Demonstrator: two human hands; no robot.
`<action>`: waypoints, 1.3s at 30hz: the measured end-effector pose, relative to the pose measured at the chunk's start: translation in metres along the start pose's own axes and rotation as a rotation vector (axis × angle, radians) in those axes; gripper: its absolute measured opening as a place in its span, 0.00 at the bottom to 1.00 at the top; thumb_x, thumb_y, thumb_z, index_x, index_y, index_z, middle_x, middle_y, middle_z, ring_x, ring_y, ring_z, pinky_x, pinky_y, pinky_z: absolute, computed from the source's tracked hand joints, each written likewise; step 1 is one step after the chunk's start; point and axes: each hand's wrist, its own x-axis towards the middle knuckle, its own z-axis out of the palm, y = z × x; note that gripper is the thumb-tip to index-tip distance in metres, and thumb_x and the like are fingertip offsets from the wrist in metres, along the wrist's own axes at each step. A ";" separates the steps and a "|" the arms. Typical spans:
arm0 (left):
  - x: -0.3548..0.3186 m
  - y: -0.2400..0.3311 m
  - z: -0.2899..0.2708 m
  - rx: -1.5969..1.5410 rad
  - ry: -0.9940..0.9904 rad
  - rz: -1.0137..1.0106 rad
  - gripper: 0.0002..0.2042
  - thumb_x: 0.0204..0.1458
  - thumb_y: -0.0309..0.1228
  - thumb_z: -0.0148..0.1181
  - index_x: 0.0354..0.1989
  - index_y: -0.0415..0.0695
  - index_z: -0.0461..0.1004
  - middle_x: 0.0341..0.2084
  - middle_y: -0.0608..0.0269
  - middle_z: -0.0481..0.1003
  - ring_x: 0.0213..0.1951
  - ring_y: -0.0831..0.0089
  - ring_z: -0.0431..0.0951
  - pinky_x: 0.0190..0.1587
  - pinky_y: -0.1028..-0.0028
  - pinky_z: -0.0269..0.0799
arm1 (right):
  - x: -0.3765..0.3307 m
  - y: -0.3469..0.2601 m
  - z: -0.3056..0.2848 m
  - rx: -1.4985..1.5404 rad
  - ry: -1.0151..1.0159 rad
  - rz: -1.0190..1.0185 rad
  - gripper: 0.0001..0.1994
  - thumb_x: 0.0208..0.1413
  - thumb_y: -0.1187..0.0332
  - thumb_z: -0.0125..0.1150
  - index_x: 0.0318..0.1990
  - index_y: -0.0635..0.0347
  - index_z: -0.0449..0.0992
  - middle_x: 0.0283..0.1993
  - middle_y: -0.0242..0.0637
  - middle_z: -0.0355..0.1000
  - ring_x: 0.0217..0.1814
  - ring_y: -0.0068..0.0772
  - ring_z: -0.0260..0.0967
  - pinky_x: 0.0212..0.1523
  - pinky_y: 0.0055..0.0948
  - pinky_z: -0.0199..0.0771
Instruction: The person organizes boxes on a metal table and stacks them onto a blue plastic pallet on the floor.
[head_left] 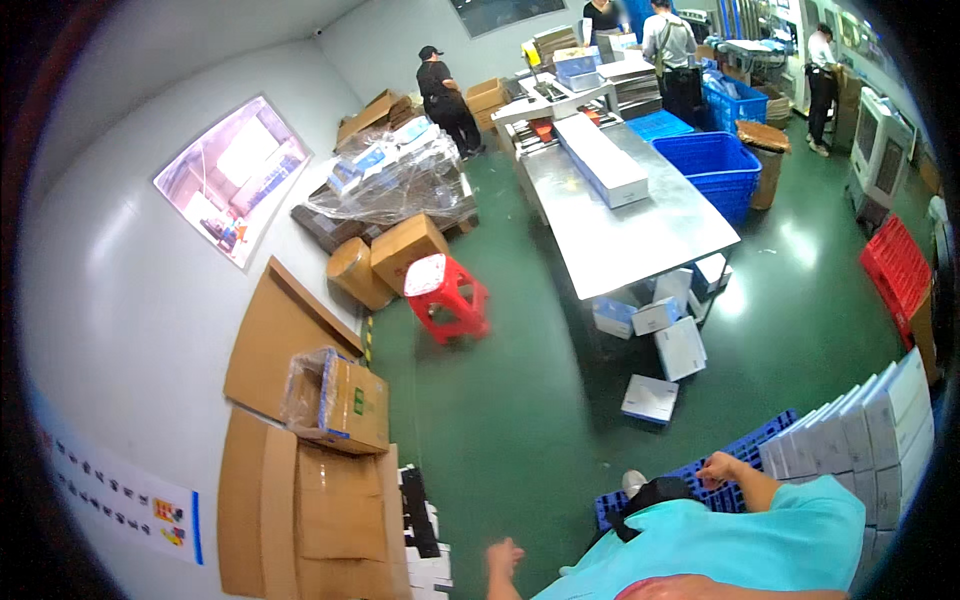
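My left hand (505, 557) hangs low over the green floor with nothing in it, its fingers loosely apart. In front of my body, my right hand (717, 469) is held above a blue plastic pallet (775, 428), its fingers curled in and no object showing. Right of that hand, a stack of white boxes (843, 425) stands on the pallet. Several white-and-blue boxes (681, 348) lie loosely heaped under the end of a metal table (640, 235), and a single white box (650, 398) lies closer to me.
A long white carton (600, 160) rests on the table. Blue crates (708, 170) stand beyond it. To the left are a red stool (447, 297), an open cardboard box (355, 405), flattened cardboard (265, 500) and a wrapped pallet load (400, 185). Several people (436, 95) are at the back.
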 end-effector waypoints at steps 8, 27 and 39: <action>0.051 0.052 0.049 -0.327 -0.088 -0.058 0.10 0.52 0.32 0.53 0.26 0.39 0.75 0.23 0.56 0.75 0.24 0.69 0.75 0.28 0.67 0.71 | 0.091 -0.228 -0.057 -0.422 0.053 -0.059 0.15 0.56 0.61 0.57 0.27 0.65 0.77 0.22 0.37 0.75 0.22 0.30 0.73 0.27 0.28 0.77; 0.408 0.681 -0.001 -0.345 -0.063 0.433 0.07 0.55 0.29 0.52 0.40 0.41 0.70 0.31 0.60 0.75 0.30 0.71 0.76 0.31 0.73 0.72 | 0.472 -0.686 -0.281 -0.802 0.562 -0.223 0.25 0.48 0.49 0.62 0.47 0.59 0.76 0.51 0.46 0.71 0.58 0.46 0.65 0.57 0.46 0.64; 0.537 0.833 0.109 0.129 -0.347 -0.057 0.10 0.51 0.33 0.54 0.21 0.42 0.73 0.19 0.62 0.73 0.20 0.73 0.72 0.20 0.73 0.65 | 0.514 -0.808 -0.548 -0.346 0.960 0.493 0.58 0.29 0.42 0.73 0.67 0.60 0.47 0.69 0.50 0.47 0.73 0.48 0.38 0.60 0.75 0.40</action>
